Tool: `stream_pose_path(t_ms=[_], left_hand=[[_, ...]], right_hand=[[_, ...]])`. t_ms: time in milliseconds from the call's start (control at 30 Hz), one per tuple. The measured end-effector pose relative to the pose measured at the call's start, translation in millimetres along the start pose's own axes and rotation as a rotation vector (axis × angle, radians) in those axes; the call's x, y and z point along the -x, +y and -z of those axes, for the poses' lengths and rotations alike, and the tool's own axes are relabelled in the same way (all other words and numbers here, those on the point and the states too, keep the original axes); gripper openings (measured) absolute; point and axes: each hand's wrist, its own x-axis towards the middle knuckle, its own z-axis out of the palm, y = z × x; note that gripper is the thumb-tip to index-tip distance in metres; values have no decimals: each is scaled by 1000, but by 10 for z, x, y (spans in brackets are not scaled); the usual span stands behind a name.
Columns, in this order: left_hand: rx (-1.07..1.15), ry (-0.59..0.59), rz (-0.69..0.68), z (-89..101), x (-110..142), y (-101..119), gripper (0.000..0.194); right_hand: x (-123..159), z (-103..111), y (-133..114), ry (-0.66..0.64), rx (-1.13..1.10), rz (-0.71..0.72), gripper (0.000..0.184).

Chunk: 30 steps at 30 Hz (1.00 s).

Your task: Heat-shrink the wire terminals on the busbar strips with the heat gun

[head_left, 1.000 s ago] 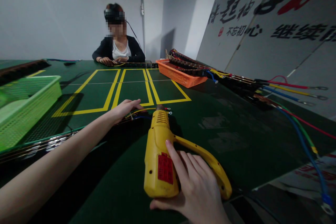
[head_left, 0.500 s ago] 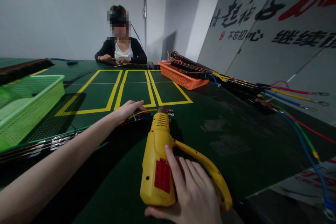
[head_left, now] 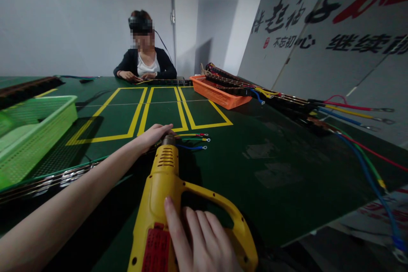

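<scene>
Moved nearer left hand (head_left: pixel 153 134) (closure unclear): yellow heat gun (head_left: pixel 161 172), right hand (head_left: pixel 205 244) clasping it, likely hefty, rigid, best held there.

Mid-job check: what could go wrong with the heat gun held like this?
The nozzle of the heat gun sits right by the left hand; if hot, it might burn the fingers. The blue wire runs close to it too, so its insulation could scorch.
</scene>
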Motion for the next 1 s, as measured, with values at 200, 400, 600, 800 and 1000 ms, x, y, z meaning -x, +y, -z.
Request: stream_pose_path(t_ms=[200,400,600,800,1000], left_hand=[[57,-34,-28,14,-52,-61,53],[-23,35,-19,9,-24,-52,55],[-67,17,-26,9,6,-13,49],[-37,-4,-33,27,-8,-35,49],[-3,-8,16,11,10,-7,50]], right_hand=[[-61,100,164,-109,16,130,47],[-114,253,370,-241,-5,178,54],[-140,261,535,-282,-103,95,88],[-233,357,614,-369,-38,37,118],[-184,568,893,-323,72,154,102]])
